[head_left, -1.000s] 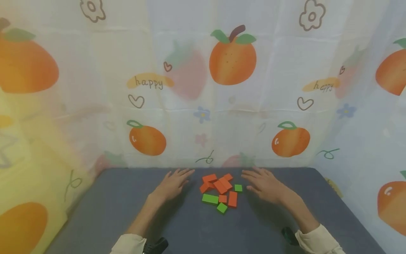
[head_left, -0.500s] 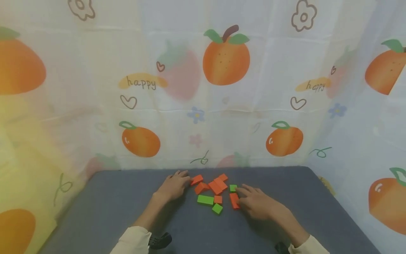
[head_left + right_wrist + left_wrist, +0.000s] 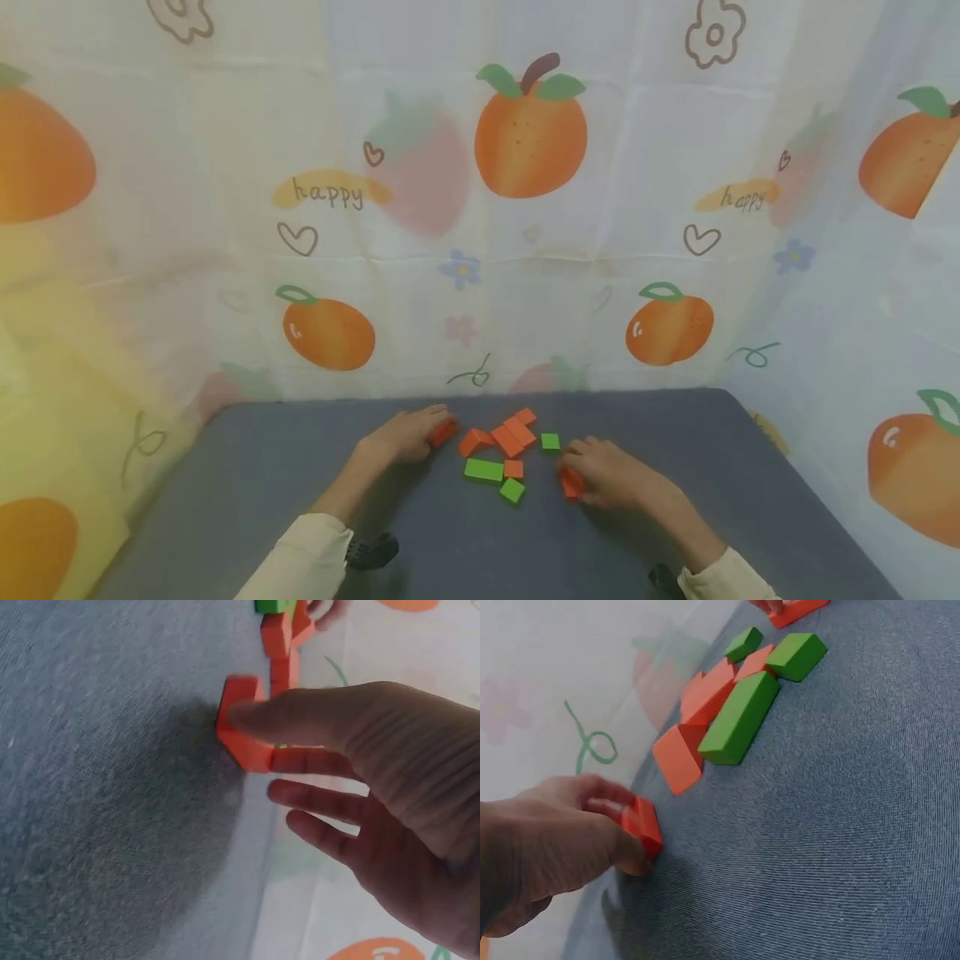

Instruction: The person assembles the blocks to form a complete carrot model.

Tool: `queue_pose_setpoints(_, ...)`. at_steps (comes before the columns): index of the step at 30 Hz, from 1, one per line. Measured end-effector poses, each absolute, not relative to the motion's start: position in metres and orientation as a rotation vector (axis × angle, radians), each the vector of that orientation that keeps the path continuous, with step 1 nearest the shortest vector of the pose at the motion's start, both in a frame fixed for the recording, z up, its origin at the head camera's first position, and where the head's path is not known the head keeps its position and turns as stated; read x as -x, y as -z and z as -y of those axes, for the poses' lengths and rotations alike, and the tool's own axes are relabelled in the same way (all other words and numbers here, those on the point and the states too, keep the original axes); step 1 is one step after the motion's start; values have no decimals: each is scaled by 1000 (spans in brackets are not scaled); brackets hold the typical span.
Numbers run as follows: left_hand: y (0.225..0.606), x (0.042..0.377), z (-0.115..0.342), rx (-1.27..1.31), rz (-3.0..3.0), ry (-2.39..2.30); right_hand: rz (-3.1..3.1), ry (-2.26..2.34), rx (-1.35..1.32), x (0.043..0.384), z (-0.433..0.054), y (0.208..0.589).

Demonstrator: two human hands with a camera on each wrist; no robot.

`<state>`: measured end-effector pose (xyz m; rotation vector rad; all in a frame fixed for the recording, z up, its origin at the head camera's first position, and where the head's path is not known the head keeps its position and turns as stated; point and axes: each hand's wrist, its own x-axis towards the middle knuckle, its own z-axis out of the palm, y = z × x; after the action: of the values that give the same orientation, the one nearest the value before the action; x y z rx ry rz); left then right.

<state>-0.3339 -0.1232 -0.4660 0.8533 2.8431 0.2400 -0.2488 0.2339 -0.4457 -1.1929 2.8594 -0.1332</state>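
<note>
At the left of the block group, my left hand [image 3: 408, 435] pinches an orange toy block [image 3: 442, 432] between thumb and fingers; the left wrist view shows this block [image 3: 643, 825] low over the cloth. Across the group, my right hand [image 3: 611, 471] grips another orange block [image 3: 571, 483]. In the right wrist view the thumb lies over that block [image 3: 253, 754] and the index finger is behind it, with the other fingers extended. Between the hands lie a long green block [image 3: 483, 472], a green cube [image 3: 513, 490], a small orange block [image 3: 513, 469] and more orange blocks [image 3: 513, 437].
A small green block [image 3: 550, 442] lies just left of my right fingertips. Grey-blue cloth covers the table [image 3: 465, 550]. A fruit-print curtain [image 3: 540, 317] hangs right behind the table's far edge and along both sides.
Both hands came down from open poses beside the group. Each took hold of an orange block and drew it outward, the left one leftward, the right one rightward and nearer. The view shifted slightly.
</note>
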Motion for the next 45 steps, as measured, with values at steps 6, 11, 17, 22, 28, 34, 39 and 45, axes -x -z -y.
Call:
queue_pose_setpoints(6,455,324,136,-905,-2928,-201,-2837,275,1045,251,-235,450)
queue_pose_setpoints(11,453,298,148,-987,-2951,-349,-2870,294,1034,249,-233,448)
queue_pose_setpoints(17,451,249,145,-1073,-2804,-527,-2815,351,1143,229,-212,430)
queue_pose_setpoints(22,450,216,135,-1081,-2682,-572,-2715,332,1237,209,-183,423)
queue_pose_setpoints(28,456,198,122,-1034,-2593,-629,-2573,407,1257,197,-152,435)
queue_pose_setpoints(34,473,192,116,-993,-2572,-686,-2527,482,1319,193,-139,456)
queue_pose_setpoints(39,482,186,118,-972,-2529,-857,-2500,578,1315,191,-138,467)
queue_pose_setpoints(45,483,185,119,-908,-2472,-976,-2497,626,1316,187,-138,468)
